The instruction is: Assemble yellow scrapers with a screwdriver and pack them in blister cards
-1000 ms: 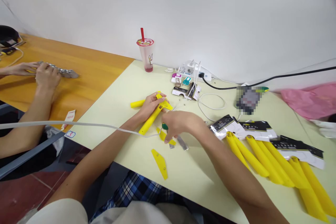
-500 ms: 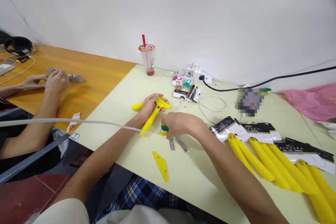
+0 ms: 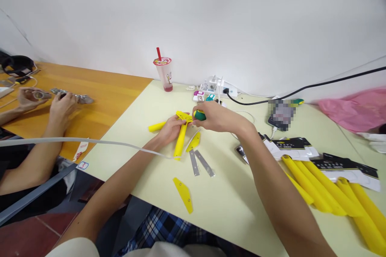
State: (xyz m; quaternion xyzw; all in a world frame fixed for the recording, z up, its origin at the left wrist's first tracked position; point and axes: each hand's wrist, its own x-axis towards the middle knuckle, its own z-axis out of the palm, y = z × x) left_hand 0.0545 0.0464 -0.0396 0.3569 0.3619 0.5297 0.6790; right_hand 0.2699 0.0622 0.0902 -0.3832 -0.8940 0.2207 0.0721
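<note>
My left hand point(image 3: 170, 129) is closed round the head of a yellow scraper point(image 3: 180, 141), whose handle points down toward me. In my right hand point(image 3: 215, 116) is a green-and-yellow screwdriver point(image 3: 200, 115), held at the right end of the scraper head; its tip is hard to make out. Behind my left wrist lies another yellow handle point(image 3: 157, 127). Below the scraper, a yellow plate point(image 3: 194, 142) rests beside two flat grey metal blades point(image 3: 204, 163). A second yellow plate with two holes point(image 3: 182, 195) lies closer to the table's front edge.
On the right are several yellow scrapers point(image 3: 324, 186) with black-and-white packets point(image 3: 294, 147). A phone point(image 3: 282, 116), power strip point(image 3: 221, 89) and drink cup point(image 3: 164, 76) stand farther back. At left, a co-worker's hands point(image 3: 63, 106) hold a metal part. A pale cable point(image 3: 105, 142) crosses the view.
My right hand has moved up with the screwdriver to the scraper head, uncovering the upper yellow plate and more of the blades. The scraper has turned a little in my left hand.
</note>
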